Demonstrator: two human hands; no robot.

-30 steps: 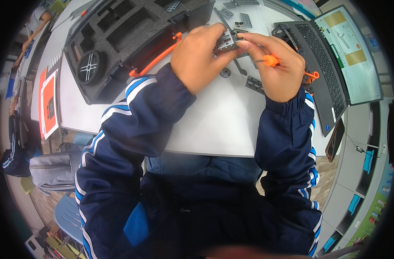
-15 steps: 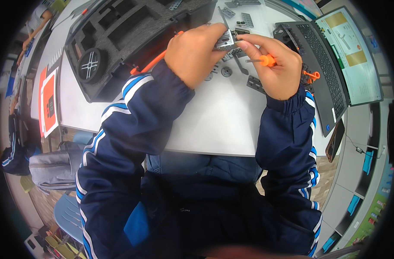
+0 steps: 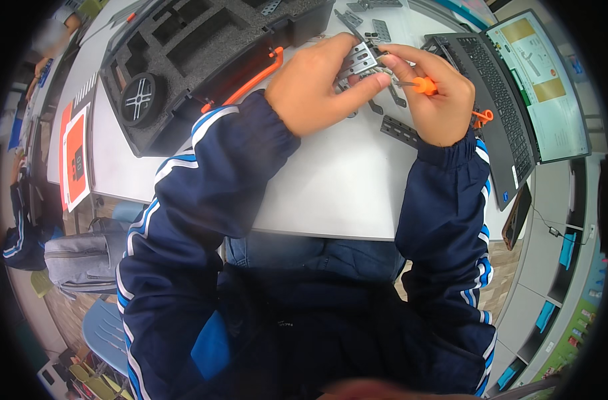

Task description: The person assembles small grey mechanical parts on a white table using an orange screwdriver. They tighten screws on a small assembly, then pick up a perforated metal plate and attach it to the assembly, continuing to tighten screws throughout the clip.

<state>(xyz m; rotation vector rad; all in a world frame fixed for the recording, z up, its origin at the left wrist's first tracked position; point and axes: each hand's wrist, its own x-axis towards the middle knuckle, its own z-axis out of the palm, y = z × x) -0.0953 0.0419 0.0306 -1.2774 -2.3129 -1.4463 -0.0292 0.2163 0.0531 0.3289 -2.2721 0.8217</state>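
Metal bracket [image 3: 361, 61] shifted right, pinched in left hand [image 3: 317, 87], right hand [image 3: 445, 100] gripping orange-handled driver [image 3: 424, 85], white table [image 3: 330, 193], blue chair [image 3: 104, 331]

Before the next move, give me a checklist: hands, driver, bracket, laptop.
1. Left hand gripping bracket: ok.
2. Right hand free: not ok, orange driver tucked in it.
3. Driver tip clear of left thumb: cannot tell, they look close.
4. Small part between right thumb and forefinger: cannot tell, too small.
5. Laptop open, screen lit: ok.
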